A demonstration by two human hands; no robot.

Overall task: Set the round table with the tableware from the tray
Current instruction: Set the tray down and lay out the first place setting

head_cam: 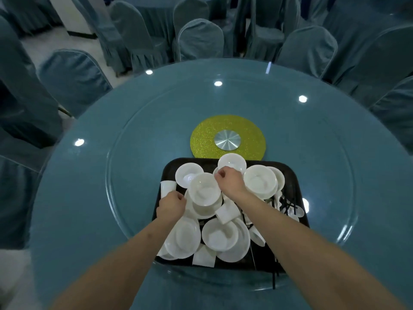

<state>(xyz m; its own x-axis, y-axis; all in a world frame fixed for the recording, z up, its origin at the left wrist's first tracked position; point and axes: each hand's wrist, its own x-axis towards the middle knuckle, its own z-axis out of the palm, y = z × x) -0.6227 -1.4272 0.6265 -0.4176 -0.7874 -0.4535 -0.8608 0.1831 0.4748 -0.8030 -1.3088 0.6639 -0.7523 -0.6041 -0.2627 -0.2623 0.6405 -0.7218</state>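
We see a black tray (292, 175) on the near side of the round table (111, 198), piled with white plates, bowls, cups and spoons. Our left hand (171, 205) is curled over the edge of a white plate (202, 208) in the middle pile; we cannot tell how firmly it holds. Our right hand (228, 181) reaches farther in, fingers bent down among the bowls (260, 180), and we cannot tell what it holds. Beyond the tray lies a shiny yellow disc (205, 135).
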